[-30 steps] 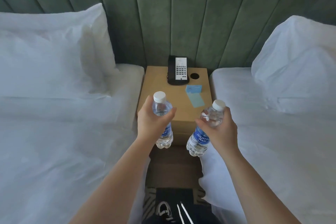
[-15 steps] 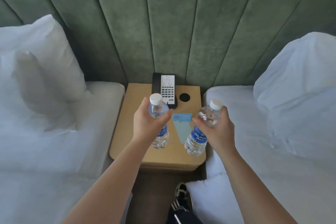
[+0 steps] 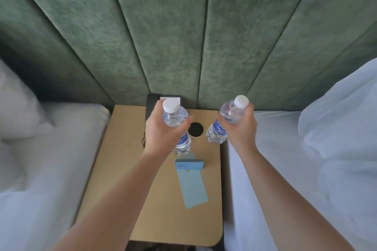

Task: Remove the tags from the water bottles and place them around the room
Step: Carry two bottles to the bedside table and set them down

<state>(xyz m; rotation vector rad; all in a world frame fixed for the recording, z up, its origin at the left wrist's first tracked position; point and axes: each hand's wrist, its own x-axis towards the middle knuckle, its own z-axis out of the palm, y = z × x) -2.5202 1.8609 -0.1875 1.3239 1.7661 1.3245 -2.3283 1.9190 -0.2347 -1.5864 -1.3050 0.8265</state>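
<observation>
L hand [image 3: 163, 128] wrapped round one bottle [image 3: 177, 126], R hand [image 3: 242, 128] gripping 2nd bottle [image 3: 224, 124], both above nightstand [image 3: 126, 159], blue card [image 3: 191, 181] below.

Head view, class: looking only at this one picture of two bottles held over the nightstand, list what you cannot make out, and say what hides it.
- Telephone, head view: mostly hidden behind the left hand and left bottle; keypad unseen.
- Right bottle: label partly covered by the right hand.
- Both bottles: whether they rest on the nightstand cannot be told.
- Blue card: print too small.
- Pillow: blurred, cut by the left edge.
</observation>
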